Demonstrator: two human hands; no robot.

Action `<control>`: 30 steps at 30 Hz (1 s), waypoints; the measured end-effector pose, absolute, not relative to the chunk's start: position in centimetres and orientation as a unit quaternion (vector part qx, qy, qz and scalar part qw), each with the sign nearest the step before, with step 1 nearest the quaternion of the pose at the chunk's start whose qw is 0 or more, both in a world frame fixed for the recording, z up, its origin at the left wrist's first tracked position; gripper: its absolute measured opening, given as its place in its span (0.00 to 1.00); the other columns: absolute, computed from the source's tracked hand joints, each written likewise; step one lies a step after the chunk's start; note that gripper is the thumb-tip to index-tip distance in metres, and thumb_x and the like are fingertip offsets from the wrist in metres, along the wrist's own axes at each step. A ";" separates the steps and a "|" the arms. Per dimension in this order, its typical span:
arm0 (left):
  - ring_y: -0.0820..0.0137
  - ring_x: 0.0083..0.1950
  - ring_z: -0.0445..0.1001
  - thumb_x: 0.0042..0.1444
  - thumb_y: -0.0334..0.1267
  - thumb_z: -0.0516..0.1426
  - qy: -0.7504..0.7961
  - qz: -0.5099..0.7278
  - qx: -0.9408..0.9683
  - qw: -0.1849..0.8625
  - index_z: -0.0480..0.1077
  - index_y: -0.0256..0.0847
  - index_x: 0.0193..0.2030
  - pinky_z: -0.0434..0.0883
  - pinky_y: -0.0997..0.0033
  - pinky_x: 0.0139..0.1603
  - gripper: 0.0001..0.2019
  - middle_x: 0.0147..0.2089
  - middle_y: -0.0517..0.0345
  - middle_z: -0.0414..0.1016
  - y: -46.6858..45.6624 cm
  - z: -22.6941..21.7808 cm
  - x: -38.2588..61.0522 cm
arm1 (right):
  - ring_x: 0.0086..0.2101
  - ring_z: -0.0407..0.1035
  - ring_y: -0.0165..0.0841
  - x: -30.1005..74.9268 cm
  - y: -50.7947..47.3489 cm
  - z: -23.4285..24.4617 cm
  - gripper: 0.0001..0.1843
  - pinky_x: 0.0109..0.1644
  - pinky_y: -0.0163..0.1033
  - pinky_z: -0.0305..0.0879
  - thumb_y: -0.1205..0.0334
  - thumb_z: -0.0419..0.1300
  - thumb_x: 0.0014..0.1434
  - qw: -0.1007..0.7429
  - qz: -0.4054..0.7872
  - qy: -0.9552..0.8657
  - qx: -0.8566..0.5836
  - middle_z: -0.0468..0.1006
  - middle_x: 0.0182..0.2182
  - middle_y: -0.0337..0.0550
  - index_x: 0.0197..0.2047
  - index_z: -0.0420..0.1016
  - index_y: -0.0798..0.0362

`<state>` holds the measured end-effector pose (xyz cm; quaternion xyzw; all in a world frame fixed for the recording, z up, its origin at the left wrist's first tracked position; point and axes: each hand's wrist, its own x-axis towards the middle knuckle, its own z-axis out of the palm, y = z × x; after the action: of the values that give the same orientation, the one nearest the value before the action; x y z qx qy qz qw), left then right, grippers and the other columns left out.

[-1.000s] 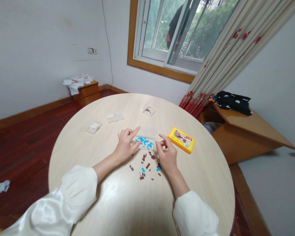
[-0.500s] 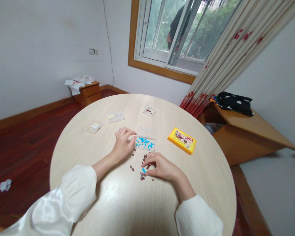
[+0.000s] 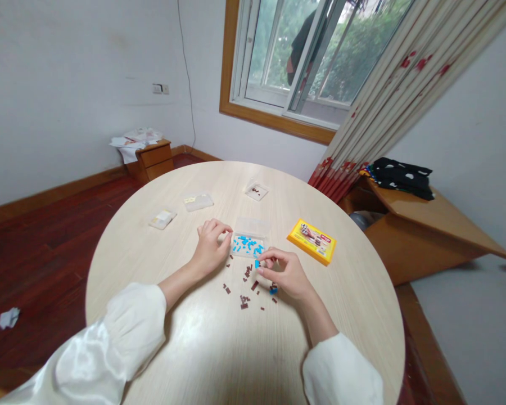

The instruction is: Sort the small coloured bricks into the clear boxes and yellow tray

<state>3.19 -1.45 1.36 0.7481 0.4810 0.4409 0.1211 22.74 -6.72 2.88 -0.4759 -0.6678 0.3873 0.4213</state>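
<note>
A clear plastic box (image 3: 249, 255) with its lid raised at the back holds many small blue building bricks (image 3: 245, 243). My left hand (image 3: 213, 246) pinches the box's left edge between thumb and fingers. Just in front of the box, my right hand (image 3: 284, 272) grips a small blue brick (image 3: 257, 263) between thumb and fingertips. Below it, loose dark brown bricks (image 3: 244, 306) lie scattered on the table. Another blue brick (image 3: 273, 291) rests among brown ones, under the right hand's palm side.
The round wooden table (image 3: 185, 360) also bears a yellow box (image 3: 312, 241) on the right. Farther back are a clear case with brown pieces (image 3: 257, 192), a case with pale pieces (image 3: 198, 202) and a small clear case (image 3: 162, 219).
My right hand has lifted a blue brick from the brown pile and moved it up to the box's front edge. The left hand has stayed in place.
</note>
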 end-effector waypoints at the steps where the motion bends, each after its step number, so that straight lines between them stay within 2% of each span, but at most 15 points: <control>1: 0.64 0.42 0.65 0.56 0.32 0.52 0.482 0.440 0.748 0.122 0.68 0.41 0.33 0.56 0.62 0.44 0.05 0.35 0.57 0.69 -1.5 1.4 3.2 | 0.24 0.58 0.28 22.8 -6.7 2.9 0.08 0.31 0.35 0.56 0.60 0.65 0.44 0.434 0.377 -0.661 -0.482 0.62 0.20 0.33 0.29 0.76 0.54; 10: 0.64 0.42 0.65 0.56 0.32 0.51 0.482 0.430 0.753 0.124 0.68 0.40 0.32 0.57 0.62 0.43 0.05 0.34 0.56 0.69 -1.5 1.4 3.2 | 0.24 0.59 0.28 22.7 -6.5 2.8 0.08 0.30 0.35 0.57 0.60 0.64 0.44 0.466 0.328 -0.651 -0.502 0.63 0.19 0.33 0.29 0.75 0.54; 15: 0.65 0.42 0.65 0.56 0.32 0.51 0.479 0.425 0.757 0.129 0.68 0.40 0.32 0.56 0.62 0.44 0.05 0.34 0.56 0.68 -1.4 1.2 3.3 | 0.23 0.59 0.28 22.3 -6.0 2.4 0.08 0.32 0.36 0.59 0.60 0.62 0.47 0.514 0.238 -0.614 -0.550 0.63 0.18 0.32 0.31 0.75 0.54; 18: 0.65 0.42 0.65 0.56 0.32 0.51 0.475 0.424 0.759 0.133 0.68 0.40 0.32 0.56 0.62 0.44 0.05 0.34 0.57 0.68 -1.4 1.1 3.4 | 0.23 0.60 0.28 22.2 -5.4 1.9 0.13 0.34 0.37 0.59 0.58 0.60 0.49 0.532 0.186 -0.583 -0.586 0.64 0.19 0.32 0.37 0.75 0.55; 22: 0.65 0.42 0.65 0.56 0.32 0.51 0.478 0.420 0.760 0.135 0.68 0.40 0.32 0.56 0.62 0.44 0.05 0.34 0.57 0.68 -1.5 1.1 3.3 | 0.23 0.60 0.28 22.4 -5.0 1.3 0.23 0.34 0.36 0.59 0.57 0.60 0.51 0.533 0.184 -0.569 -0.599 0.64 0.20 0.32 0.49 0.70 0.57; 30: 0.65 0.42 0.65 0.56 0.33 0.51 0.478 0.423 0.758 0.134 0.68 0.41 0.32 0.57 0.62 0.44 0.06 0.34 0.56 0.69 -1.5 1.2 3.3 | 0.23 0.59 0.28 22.8 -5.1 1.4 0.21 0.31 0.35 0.58 0.56 0.58 0.52 0.550 0.167 -0.561 -0.596 0.62 0.20 0.32 0.49 0.70 0.56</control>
<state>3.32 -1.52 1.22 0.7582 0.4781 0.4225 0.1342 22.79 -5.09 1.44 -0.5960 -0.5609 0.1674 0.5497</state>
